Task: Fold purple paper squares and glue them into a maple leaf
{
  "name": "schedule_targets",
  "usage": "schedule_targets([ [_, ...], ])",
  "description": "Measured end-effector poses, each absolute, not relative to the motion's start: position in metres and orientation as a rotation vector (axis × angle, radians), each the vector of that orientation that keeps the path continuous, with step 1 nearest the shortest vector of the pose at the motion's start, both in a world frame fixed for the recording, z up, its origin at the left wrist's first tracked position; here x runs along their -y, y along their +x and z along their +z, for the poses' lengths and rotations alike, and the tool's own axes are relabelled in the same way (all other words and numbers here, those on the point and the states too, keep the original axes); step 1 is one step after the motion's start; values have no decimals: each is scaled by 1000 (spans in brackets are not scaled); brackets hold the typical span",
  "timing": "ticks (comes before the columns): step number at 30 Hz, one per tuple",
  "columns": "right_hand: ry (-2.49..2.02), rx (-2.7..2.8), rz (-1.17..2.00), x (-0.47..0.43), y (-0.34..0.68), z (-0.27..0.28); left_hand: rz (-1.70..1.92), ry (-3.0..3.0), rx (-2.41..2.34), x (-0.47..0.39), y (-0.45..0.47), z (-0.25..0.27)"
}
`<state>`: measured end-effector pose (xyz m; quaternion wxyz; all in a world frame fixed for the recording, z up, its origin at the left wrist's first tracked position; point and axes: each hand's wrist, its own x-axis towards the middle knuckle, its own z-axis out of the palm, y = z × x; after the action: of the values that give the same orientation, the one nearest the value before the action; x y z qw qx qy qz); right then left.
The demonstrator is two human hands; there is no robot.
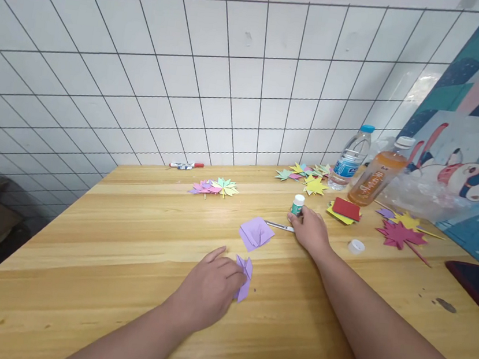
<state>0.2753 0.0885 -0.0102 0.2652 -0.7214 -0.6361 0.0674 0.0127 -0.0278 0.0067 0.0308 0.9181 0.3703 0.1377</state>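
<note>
My left hand (pixel 215 284) is closed over a small folded purple paper (pixel 245 282) on the table, its fingers covering the paper's left side. Just beyond that lies a second folded purple paper (pixel 256 233), flat and roughly diamond-shaped. My right hand (pixel 312 230) has its fingers around the lower part of an upright glue stick (pixel 297 205) with a green label and white top. Between the second paper and my right hand is a slim craft knife (pixel 279 226). A white round cap or ring (pixel 356 247) lies to the right of my right wrist.
Folded paper leaves (pixel 214 187) lie at the back left, more leaves (pixel 305 176) at the back right. A water bottle (pixel 350 158) and an orange drink bottle (pixel 379 172) stand near red and yellow paper (pixel 346 209). Markers (pixel 186 165) rest by the tiled wall (pixel 239 109).
</note>
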Motion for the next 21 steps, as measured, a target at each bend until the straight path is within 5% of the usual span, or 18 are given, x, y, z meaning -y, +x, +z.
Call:
schedule_targets([
  [9,-1905,1635,193,-89,269,-12,480,2913,-1128,24,11,6],
  [15,-1528,1499,-91,-62,258,9,468,2925,-1113,26,12,9],
  [21,-1404,2080,216,-37,233,9,459,2922,-1109,27,12,12],
])
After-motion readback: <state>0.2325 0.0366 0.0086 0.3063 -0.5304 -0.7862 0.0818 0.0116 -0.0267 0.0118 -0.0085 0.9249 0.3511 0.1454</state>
